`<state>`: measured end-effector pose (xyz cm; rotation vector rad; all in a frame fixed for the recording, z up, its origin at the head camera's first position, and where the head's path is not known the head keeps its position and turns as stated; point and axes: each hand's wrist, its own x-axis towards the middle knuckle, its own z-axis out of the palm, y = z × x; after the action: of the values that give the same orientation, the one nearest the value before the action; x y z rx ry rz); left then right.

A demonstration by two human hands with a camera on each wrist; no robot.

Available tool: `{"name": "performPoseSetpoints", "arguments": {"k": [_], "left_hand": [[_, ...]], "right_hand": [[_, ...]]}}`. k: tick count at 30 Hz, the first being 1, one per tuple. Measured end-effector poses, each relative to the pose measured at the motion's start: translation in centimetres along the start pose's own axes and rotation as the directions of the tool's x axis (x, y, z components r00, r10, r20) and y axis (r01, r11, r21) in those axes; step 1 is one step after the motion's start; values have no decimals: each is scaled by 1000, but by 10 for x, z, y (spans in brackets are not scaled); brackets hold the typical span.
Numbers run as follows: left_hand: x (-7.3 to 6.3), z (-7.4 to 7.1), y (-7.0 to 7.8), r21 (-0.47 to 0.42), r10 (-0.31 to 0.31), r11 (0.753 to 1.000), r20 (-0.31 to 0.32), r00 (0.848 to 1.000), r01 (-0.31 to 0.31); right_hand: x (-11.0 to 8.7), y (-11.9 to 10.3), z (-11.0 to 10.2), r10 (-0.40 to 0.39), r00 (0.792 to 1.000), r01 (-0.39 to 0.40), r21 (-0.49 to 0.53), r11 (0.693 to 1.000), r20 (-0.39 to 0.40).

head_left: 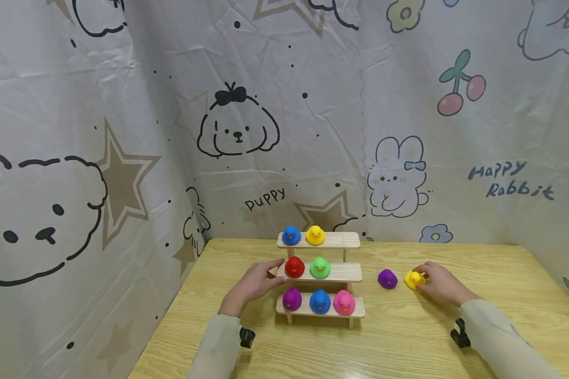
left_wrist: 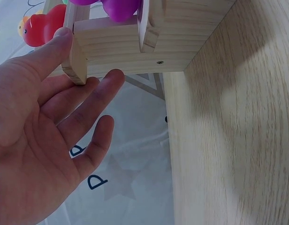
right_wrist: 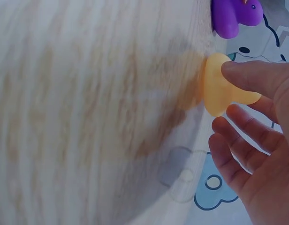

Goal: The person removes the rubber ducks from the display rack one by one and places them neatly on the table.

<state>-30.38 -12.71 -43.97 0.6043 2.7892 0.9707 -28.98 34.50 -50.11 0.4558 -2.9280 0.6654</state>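
My left hand (head_left: pixel 257 280) holds the left end of the middle tier of a three-tier wooden shelf (head_left: pixel 346 272). In the left wrist view its thumb lies against the board's end (left_wrist: pixel 77 65), with fingers on the other side. My right hand (head_left: pixel 440 285) pinches a yellow rubber duck (head_left: pixel 413 279) at the table. The right wrist view shows the thumb on that duck (right_wrist: pixel 216 91) and the other fingers spread below. A purple rubber duck (head_left: pixel 387 279) sits between this duck and the shelf.
On the top tier are a blue duck (head_left: pixel 291 235) and a yellow one. A red duck (head_left: pixel 294 267) and a green duck (head_left: pixel 320 268) occupy the middle. Below sit purple, blue and pink ducks (head_left: pixel 344 302). A printed curtain (head_left: pixel 322 158) hangs behind the wooden table (head_left: pixel 384 342).
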Motion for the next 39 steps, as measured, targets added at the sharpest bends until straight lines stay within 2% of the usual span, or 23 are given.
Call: {"name": "performPoseSetpoints", "arguments": {"k": [8,22,30,39], "left_hand": [[0,0,0,-1,8,1000,1,1000,-8],[2,2,-3,-1,-9,1000,4,1000,9],[2,2,-2,-13,-31,999,1,1000,31],[2,2,-1,-13,-32,999,-3,999,32]], "right_hand": [[0,1,3,-27,1000,27,22,999,-2],[-5,-2,6,0,1000,0,-10,1000,2],[-12,-17,-2,-41,997,37,-58,998,-68],[-19,-40,-7,-122,987,117,-51,992,-109]]}}
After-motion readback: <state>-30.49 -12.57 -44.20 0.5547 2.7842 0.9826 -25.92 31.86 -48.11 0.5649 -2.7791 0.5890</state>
